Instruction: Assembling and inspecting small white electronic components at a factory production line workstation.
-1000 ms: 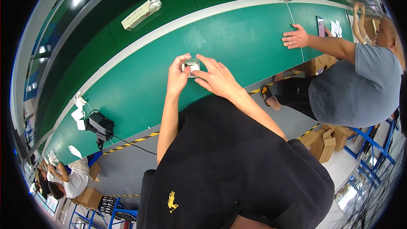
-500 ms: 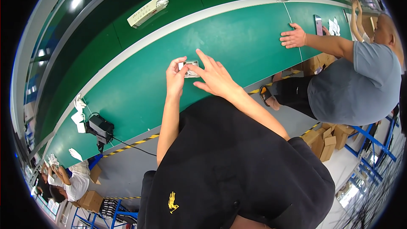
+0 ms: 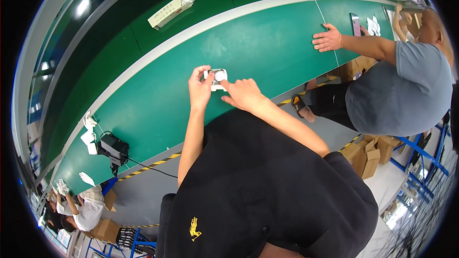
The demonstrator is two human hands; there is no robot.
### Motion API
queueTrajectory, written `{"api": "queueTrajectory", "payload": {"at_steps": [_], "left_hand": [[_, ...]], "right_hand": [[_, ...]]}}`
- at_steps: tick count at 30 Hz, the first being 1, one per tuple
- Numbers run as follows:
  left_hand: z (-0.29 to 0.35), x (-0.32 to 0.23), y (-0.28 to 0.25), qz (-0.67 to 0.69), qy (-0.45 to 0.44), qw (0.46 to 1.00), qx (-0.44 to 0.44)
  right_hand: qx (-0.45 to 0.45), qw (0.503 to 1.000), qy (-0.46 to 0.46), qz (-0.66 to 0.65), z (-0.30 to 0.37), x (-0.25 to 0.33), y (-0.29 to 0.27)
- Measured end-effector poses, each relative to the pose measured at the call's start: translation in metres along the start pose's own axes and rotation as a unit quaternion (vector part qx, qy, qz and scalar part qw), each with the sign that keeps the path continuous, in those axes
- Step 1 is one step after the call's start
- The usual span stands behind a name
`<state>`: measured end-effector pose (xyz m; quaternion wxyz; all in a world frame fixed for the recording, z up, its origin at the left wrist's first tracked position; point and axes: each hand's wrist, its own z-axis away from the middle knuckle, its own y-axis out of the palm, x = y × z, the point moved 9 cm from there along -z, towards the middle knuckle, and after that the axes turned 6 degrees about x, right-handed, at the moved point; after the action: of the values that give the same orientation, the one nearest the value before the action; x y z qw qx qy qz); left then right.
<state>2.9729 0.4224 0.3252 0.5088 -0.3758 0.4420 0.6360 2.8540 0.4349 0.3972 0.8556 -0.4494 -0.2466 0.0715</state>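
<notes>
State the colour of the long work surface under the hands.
Green work surface with a pale edge strip, in the head view.

Factory assembly line, long green conveyor bench (image 3: 267, 43) curving left to right, seated co-worker (image 3: 397, 86) at right, cardboard boxes (image 3: 368, 155) on floor, yellow-black hazard tape (image 3: 153, 165) along near edge

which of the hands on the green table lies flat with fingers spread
The co-worker's hand at the upper right, palm down on the green table. The person's own left hand and right hand instead pinch a small white part.
</notes>
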Motion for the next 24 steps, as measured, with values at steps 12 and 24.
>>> {"api": "queueTrajectory", "payload": {"at_steps": [12, 24], "left_hand": [[0.004, -0.002, -0.009, -0.019, 0.011, 1.000, -0.005], [0.004, -0.004, -0.005, -0.044, 0.025, 0.999, -0.002]], "right_hand": [[-0.076, 0.996, -0.035, -0.007, 0.010, 0.016, -0.029], [-0.018, 0.999, -0.020, 0.021, 0.002, 0.020, -0.003]]}}
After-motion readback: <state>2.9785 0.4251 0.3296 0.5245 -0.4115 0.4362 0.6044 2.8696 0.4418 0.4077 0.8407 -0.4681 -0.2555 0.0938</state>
